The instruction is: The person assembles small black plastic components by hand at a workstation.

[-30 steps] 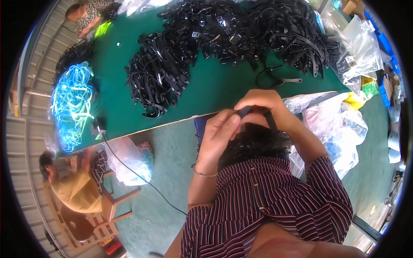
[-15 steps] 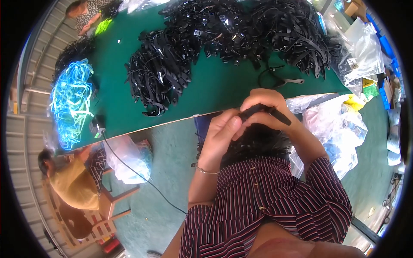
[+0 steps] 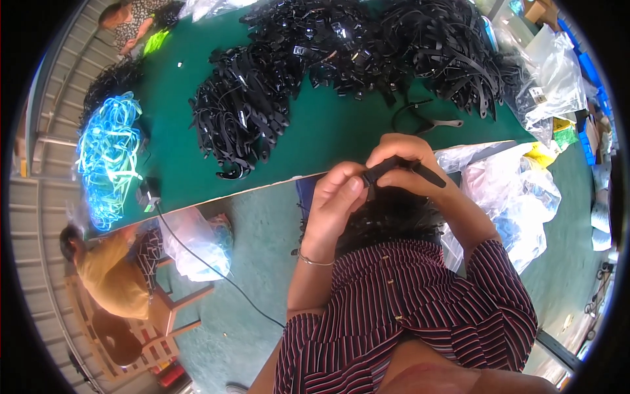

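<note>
one striped shirt (image 3: 407, 282), dark with pale and red lines, is worn by the person at work. one thin bracelet (image 3: 315, 262) is worn at the left wrist. one heap of dark pieces (image 3: 387, 220), partly hidden, is seen below the hands. one black strap (image 3: 388, 168) is held in the air, just off the near edge of the green table (image 3: 328, 144); its free tail is laid across the right palm, toward the wrist. left hand (image 3: 336, 200): thumb and fingertips are closed in a pinch on the strap's left end. right hand (image 3: 408, 159): fingers are curled, and the strap is gripped between thumb and forefinger. step in hand, as judged: the strap's end is being worked between both sets of fingertips; the detail there is too small to be told. by the next move, a steady right grip and a small, exact adjustment by the left fingertips seem to be called for. pale plastic bags (image 3: 512, 203) are gathered at right. one looped strap with a grey end (image 3: 446, 123) is laid apart. piles of black straps (image 3: 243, 111) are heaped beyond; one blue bundle (image 3: 108, 164) is set at far left.
</note>
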Demonstrator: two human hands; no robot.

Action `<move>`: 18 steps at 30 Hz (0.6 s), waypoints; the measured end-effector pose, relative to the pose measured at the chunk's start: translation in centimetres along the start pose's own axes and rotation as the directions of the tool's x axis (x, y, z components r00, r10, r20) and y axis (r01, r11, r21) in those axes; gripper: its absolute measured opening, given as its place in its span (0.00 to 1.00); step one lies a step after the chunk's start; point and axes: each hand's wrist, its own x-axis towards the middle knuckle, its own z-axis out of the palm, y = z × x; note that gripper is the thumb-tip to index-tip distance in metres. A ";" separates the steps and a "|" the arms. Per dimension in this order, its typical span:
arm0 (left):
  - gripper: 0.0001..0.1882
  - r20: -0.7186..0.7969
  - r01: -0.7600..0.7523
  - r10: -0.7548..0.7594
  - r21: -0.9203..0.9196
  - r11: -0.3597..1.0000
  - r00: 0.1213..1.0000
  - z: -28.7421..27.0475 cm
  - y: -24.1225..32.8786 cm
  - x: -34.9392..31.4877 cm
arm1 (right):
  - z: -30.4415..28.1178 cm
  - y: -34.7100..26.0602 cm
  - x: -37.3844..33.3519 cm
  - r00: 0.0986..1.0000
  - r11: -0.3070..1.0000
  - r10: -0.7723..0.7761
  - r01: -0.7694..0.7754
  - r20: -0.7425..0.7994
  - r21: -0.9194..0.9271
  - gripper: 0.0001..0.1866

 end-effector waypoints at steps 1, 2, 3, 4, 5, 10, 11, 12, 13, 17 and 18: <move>0.14 0.045 -0.012 0.014 -0.036 0.999 0.999 0.0 -0.1 0.0 | 0.0 -0.1 0.0 1.000 1.000 0.000 0.000 -0.001 -0.002 0.12; 0.13 0.087 -0.025 0.031 -0.071 0.997 0.996 -0.2 -0.1 0.1 | 0.1 0.0 0.0 1.000 1.000 -0.017 0.017 -0.002 0.001 0.12; 0.13 0.087 -0.027 0.033 -0.069 0.997 0.996 -0.3 -0.2 0.1 | 0.2 0.0 0.0 0.999 0.999 -0.034 0.034 -0.004 0.003 0.12; 0.13 0.076 -0.019 0.025 -0.076 0.997 0.997 -0.4 -0.4 0.1 | 0.2 0.0 0.0 0.999 0.999 -0.036 0.036 -0.003 0.002 0.12; 0.13 0.064 -0.011 0.017 -0.083 0.996 0.998 -0.4 -0.5 0.1 | 0.3 0.0 0.0 1.000 1.000 -0.018 0.018 -0.020 -0.011 0.13; 0.12 -0.105 -0.028 -0.005 -0.313 0.949 0.994 0.3 -0.6 0.1 | 0.5 -0.1 0.2 0.999 0.990 -0.035 0.030 -0.034 -0.140 0.13; 0.10 -0.138 -0.035 -0.037 -0.485 0.874 0.990 0.1 -0.8 0.1 | 0.8 -0.1 0.2 0.999 0.988 -0.030 0.023 -0.045 -0.156 0.14; 0.10 0.008 0.008 -0.003 -0.621 0.784 1.000 -0.8 -1.1 0.2 | 1.0 -0.2 0.3 0.998 0.985 -0.026 0.016 -0.057 -0.172 0.14; 0.10 0.007 0.005 0.000 -0.620 0.785 1.000 -1.0 -1.5 0.2 | 1.2 -0.2 0.4 0.998 0.985 -0.029 0.019 -0.055 -0.172 0.14; 0.10 -0.259 -0.205 0.075 -0.519 0.830 0.963 -0.2 0.0 0.2 | 1.1 -0.4 0.7 0.999 0.962 0.050 -0.052 -0.015 -0.266 0.15; 0.10 -0.197 -0.219 0.140 -0.472 0.854 0.970 -0.5 0.4 0.3 | 1.0 -0.6 0.8 0.997 0.947 0.083 -0.078 0.004 -0.312 0.15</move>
